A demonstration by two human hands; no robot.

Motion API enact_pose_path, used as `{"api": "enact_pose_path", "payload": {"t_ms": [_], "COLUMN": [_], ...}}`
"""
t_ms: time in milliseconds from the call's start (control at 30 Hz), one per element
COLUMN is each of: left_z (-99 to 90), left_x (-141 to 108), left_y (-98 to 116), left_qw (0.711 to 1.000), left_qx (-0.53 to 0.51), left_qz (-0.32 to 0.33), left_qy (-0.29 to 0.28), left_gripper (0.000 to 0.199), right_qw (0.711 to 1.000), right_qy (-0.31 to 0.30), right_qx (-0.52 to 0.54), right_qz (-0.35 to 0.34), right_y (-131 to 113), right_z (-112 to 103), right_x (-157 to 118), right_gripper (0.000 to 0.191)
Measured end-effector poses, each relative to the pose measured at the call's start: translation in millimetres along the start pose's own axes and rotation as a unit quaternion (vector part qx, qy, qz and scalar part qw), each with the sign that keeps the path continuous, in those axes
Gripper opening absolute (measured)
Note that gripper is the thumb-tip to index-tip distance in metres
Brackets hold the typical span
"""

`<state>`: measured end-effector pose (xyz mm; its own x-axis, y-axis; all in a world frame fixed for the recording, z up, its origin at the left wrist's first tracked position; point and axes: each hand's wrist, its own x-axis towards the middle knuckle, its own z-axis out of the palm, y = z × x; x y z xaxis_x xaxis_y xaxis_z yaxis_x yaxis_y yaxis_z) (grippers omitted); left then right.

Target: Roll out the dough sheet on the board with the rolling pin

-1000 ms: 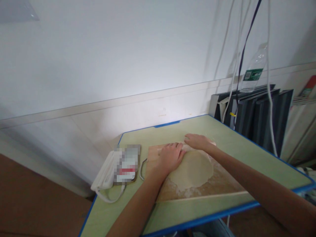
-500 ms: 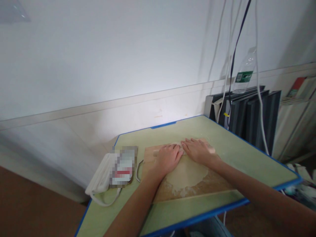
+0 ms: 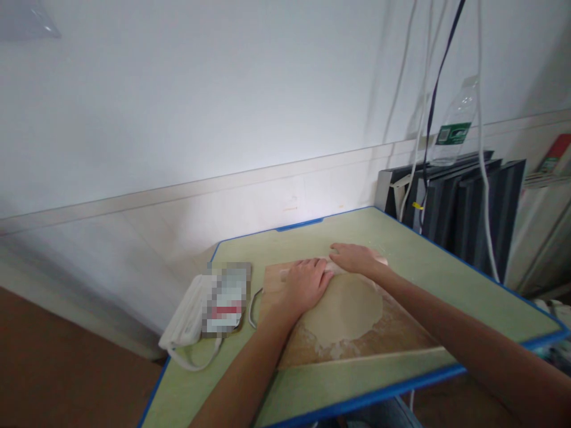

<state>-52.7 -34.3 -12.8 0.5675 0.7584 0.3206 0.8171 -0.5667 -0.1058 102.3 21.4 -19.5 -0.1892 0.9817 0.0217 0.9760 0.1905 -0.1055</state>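
A sheet of rolled-out dough (image 3: pixel 345 312) lies on a floured wooden board (image 3: pixel 307 352). Across its far edge runs a pale rolling pin (image 3: pixel 331 266), mostly covered by my two hands. My left hand (image 3: pixel 308 284) is closed over the left part of the pin, fingers bent across the top. Over the right part, my right hand (image 3: pixel 357 259) grips the pin with its fingers pointing left; its palm side is hidden. Both ends of the pin peek out beyond the hands.
Left of the board lie a phone (image 3: pixel 228 300), blurred out, and a white power bank (image 3: pixel 190 315) with a cable. The green table (image 3: pixel 352 380) has a blue edge. Dark panels (image 3: pixel 473 202) lean at the right beneath a plastic bottle (image 3: pixel 455 128) and hanging cables (image 3: pixel 482 148).
My right hand and the pin's right end have moved away from me, so the pin is more slanted. More of the dough shows. The view has shifted slightly.
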Motion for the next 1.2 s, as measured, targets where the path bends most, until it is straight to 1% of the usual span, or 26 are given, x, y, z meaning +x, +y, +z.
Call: {"api": "enact_pose_path", "payload": {"t_ms": [100,233,367,467,533,633,700,800,933,1000,1100,1200], "left_z": [0.6,2.1,5.1,6.4,6.2,4.5,3.0,1.3,1.0,1.1,0.6,-0.2], "left_x": [-0.6,-0.9,-1.5,-1.9,-1.6,-0.9,-0.6,-0.7,-0.6,-0.2,0.0,-0.7], "left_y": [-1.0,-1.6,-1.1,-0.4,-0.1,-0.2,-0.3,-0.7,-2.1,-2.8,-3.2,-2.8], "left_qw": [1.0,1.0,0.999,0.998,0.998,0.999,0.999,1.0,1.0,1.0,1.0,1.0], "left_qx": [-0.01,-0.017,-0.021,-0.029,-0.033,-0.031,-0.026,-0.014,0.001,0.004,0.006,0.008], "left_qz": [0.001,0.009,0.03,0.041,0.042,0.03,0.022,0.012,-0.004,-0.006,-0.007,-0.004], "left_qy": [0.001,-0.001,0.02,0.032,0.031,0.02,0.012,-0.001,-0.012,-0.013,-0.014,-0.013], "left_gripper": [0.024,0.025,0.027,0.028,0.028,0.027,0.027,0.026,0.027,0.027,0.027,0.026], "right_qw": [0.999,0.995,0.991,0.99,0.991,0.994,0.996,0.998,1.0,1.0,1.0,0.999], "right_qy": [0.017,0.036,0.057,0.081,0.086,0.065,0.044,0.02,-0.006,-0.011,-0.014,-0.011], "right_qx": [-0.02,-0.056,-0.081,-0.062,-0.045,-0.044,-0.042,-0.027,-0.002,0.002,-0.003,-0.018], "right_qz": [-0.025,-0.07,-0.086,-0.092,-0.087,-0.071,-0.062,-0.047,-0.02,-0.018,-0.023,-0.039], "right_y": [-3.5,-8.8,-12.1,-13.4,-14.3,-15.6,-15.3,-12.5,-6.3,-4.2,-3.7,-5.6], "right_z": [-3.2,-6.3,-4.5,-2.4,-2.6,-6.4,-9.5,-11.5,-7.6,-5.5,-5.3,-8.2], "right_x": [-10.1,-34.2,-55.6,-64.9,-67.1,-63.0,-54.8,-35.3,-7.2,1.3,3.5,-3.4], "right_gripper": [0.038,0.034,0.036,0.039,0.04,0.041,0.039,0.037,0.039,0.038,0.036,0.032]}}
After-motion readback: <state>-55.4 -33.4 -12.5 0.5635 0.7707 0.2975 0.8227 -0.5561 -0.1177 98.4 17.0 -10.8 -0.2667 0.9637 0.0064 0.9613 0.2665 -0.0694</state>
